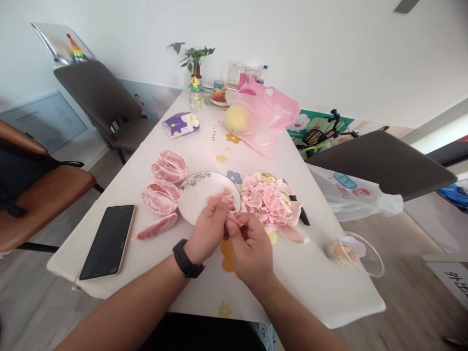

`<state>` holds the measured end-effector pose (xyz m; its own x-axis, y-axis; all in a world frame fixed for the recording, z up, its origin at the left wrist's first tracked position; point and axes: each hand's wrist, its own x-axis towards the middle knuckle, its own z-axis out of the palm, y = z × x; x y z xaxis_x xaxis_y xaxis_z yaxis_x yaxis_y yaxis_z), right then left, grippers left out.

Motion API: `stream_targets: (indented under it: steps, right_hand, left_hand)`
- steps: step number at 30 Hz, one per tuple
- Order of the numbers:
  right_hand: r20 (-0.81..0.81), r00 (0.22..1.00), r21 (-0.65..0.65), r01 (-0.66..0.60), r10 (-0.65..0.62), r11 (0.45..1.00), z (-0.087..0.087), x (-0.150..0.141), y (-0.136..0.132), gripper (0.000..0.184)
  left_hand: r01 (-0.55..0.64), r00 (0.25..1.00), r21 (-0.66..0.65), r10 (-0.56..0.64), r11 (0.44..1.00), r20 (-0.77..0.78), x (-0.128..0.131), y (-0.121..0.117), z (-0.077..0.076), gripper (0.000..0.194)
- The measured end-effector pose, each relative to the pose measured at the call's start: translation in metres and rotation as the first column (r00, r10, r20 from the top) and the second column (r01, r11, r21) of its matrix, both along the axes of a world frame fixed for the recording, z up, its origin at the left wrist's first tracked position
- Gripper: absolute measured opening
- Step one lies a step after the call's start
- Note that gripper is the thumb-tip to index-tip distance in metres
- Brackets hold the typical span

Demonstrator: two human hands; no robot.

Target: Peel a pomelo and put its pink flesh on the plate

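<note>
My left hand, with a black watch on its wrist, and my right hand meet over the near rim of a white plate. Both are closed on one pink pomelo segment, pinching its skin between the fingertips. Left of the plate lie three more pomelo pieces: one at the far left, one beside the plate and a thin wedge nearer me. A heap of pink peel and membrane sits right of the plate.
A black phone lies at the near left of the white table. A black-handled knife rests beside the peel heap. A clear cup lies on its side at right. A pink bag, tissue pack and chairs surround.
</note>
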<state>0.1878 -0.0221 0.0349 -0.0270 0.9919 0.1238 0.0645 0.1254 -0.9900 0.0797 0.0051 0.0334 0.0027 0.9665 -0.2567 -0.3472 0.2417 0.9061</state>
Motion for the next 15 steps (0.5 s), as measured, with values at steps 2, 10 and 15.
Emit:
stream_targets:
  steps: [2,10,15]
  right_hand:
    - [-0.158,0.987,-0.050,0.011,-0.019,0.999,0.000,-0.001,0.001,0.026]
    - [-0.500,0.866,-0.228,-0.104,-0.025,0.968,0.004,-0.001,0.010,0.039]
    - [-0.556,0.831,-0.274,-0.159,-0.022,0.948,0.010,0.004,0.012,0.037]
  left_hand:
    - [0.030,0.999,0.018,-0.030,0.999,0.033,0.001,-0.001,0.001,0.050]
    - [0.073,0.995,0.068,-0.077,0.995,0.057,0.000,-0.001,0.008,0.057]
    - [0.097,0.991,0.037,-0.100,0.995,0.089,0.000,-0.001,0.011,0.053]
